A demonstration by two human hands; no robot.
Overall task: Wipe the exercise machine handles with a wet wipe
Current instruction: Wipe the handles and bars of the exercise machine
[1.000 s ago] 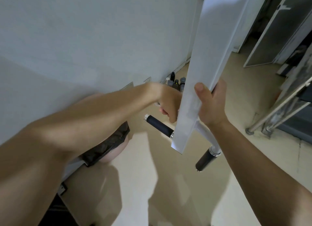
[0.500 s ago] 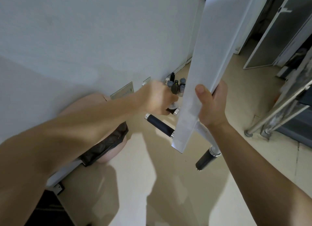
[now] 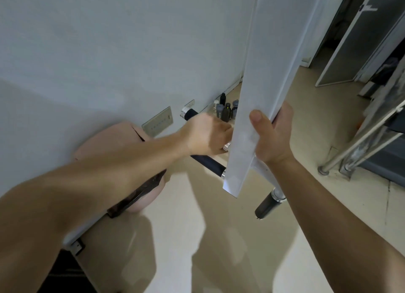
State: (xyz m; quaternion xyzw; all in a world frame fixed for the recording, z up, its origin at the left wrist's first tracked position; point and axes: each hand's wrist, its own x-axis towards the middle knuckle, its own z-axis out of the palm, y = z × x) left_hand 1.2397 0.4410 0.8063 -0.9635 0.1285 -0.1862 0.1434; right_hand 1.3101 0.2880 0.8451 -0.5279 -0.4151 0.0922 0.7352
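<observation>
The exercise machine's white upright beam [image 3: 258,95] hangs down the middle of the view, and my right hand [image 3: 271,139] grips its lower part, thumb on the front face. Three black foam handles branch from its base. My left hand [image 3: 208,135] is curled round the upper handle [image 3: 191,115], whose chrome-capped end sticks out past my knuckles toward the wall. A second handle [image 3: 208,161] runs just below my left wrist. The third handle [image 3: 266,206] points down at the lower right. No wet wipe shows; my left fingers hide whatever is under them.
A white wall [image 3: 109,51] stands close on the left with a socket plate [image 3: 157,122]. Several small bottles [image 3: 225,110] stand on the floor by the wall. A pink rounded object [image 3: 122,139] lies under my left arm. Metal rack legs [image 3: 328,167] and a door [image 3: 350,40] are at the right.
My left hand has shifted along the upper handle, and the handle's chrome-capped end now shows beyond it. My right hand has kept its hold on the beam.
</observation>
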